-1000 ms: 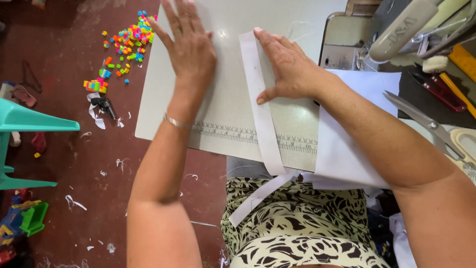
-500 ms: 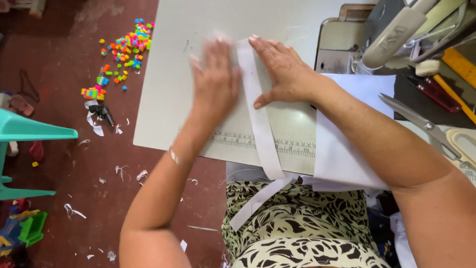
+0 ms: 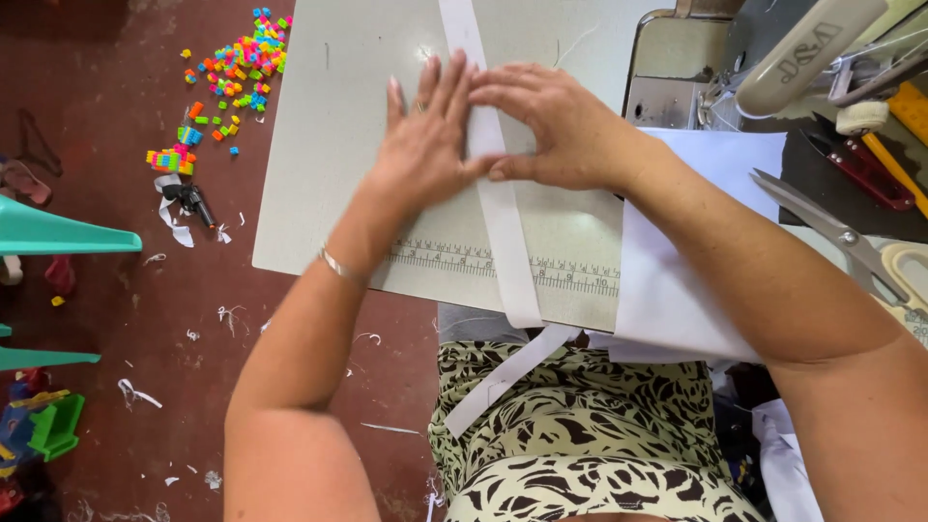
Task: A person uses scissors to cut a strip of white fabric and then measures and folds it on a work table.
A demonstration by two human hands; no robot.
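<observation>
— White fabric strip [image 3: 498, 208], long and narrow: where is it?
— Head view: flat on the grey table [image 3: 329, 145], pinned under the left hand [image 3: 425, 145] and right hand [image 3: 556, 126], both spread open, gripping nothing.
— Risk?
— Uneven pressing could skew it. A printed ruler band [image 3: 570, 275] runs just below the hands; no packages.

arms bare, no sleeves | L wrist: thin silver bracelet [image 3: 335, 265] | blk/cream print garment [image 3: 590, 435]

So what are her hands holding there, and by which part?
Nothing is gripped. Left hand and right hand press flat on the white fabric strip, about midway along the part lying on the table.
</observation>
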